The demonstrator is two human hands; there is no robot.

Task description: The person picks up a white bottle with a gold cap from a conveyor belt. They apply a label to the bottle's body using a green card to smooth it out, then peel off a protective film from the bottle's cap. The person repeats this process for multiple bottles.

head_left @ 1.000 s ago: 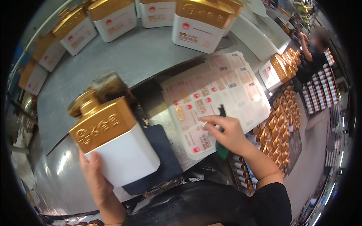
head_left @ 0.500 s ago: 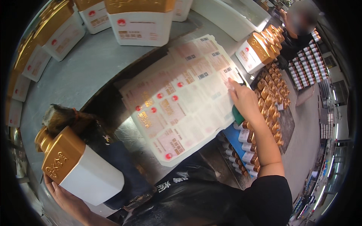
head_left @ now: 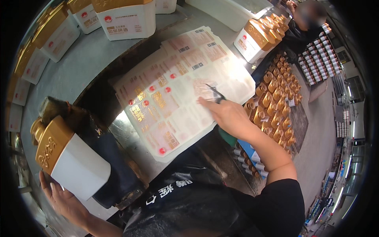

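A bottle with a gold upper part and white body (head_left: pixel 81 166) lies tilted on a dark padded support (head_left: pixel 120 173) at the left. Beside its underside, my left hand (head_left: pixel 65 201) has its fingers stretched out and apart; whether they touch it I cannot tell. My right hand (head_left: pixel 233 120) is closed over the sheet of labels (head_left: pixel 189 106), with a slim black pointed tool (head_left: pixel 215 93) sticking out of its fingers. Near the fingertips is a pinkish printed label (head_left: pixel 202 87). I cannot tell if it is lifted off the sheet.
Labelled gold-and-white bottles (head_left: pixel 128 21) stand along the far and left side of the metal table (head_left: pixel 90 51). A white tub (head_left: pixel 221 12) is at the back. Many gold-topped bottles (head_left: pixel 272 102) fill the right. Another person (head_left: pixel 306 35) stands at the far right.
My right hand has moved left from the sheet's right edge towards its middle, and the black tool now shows plainly. My left fingers have loosened and spread beside the bottle. The view has shifted slightly.
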